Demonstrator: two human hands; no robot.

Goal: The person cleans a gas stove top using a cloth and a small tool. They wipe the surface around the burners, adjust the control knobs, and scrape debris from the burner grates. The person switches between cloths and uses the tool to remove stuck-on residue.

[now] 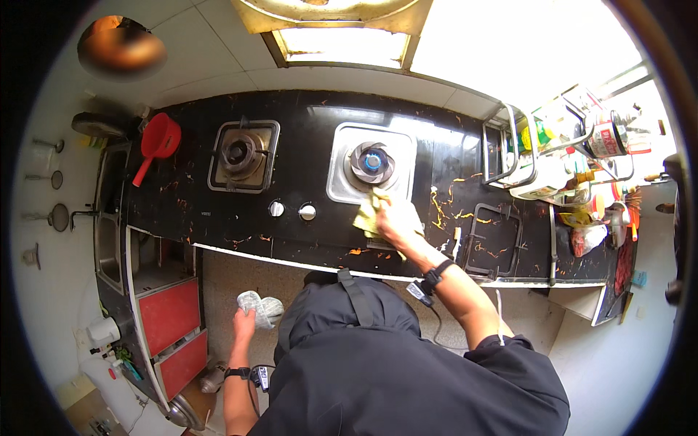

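**Two hands, two cloths at the hob**

We note the right hand (396, 221) with fingers curled over a bunched yellow-green cloth (366, 217), fingertips partly hidden. The cloth lies at the near edge of the right burner's steel tray (339, 185); we take the bunching as padding between skin and metal. The left hand (244, 320), low and left, off the counter, closes its fingers round a grey-white bundle (266, 311), perhaps held there to leave the worktop free. We see blue at the centre of the right burner (372, 163); flame or tint, we cannot tell. Farther right lies a square dark frame (472, 238), probably set aside for access. Far left: a red pan (161, 136), well apart.
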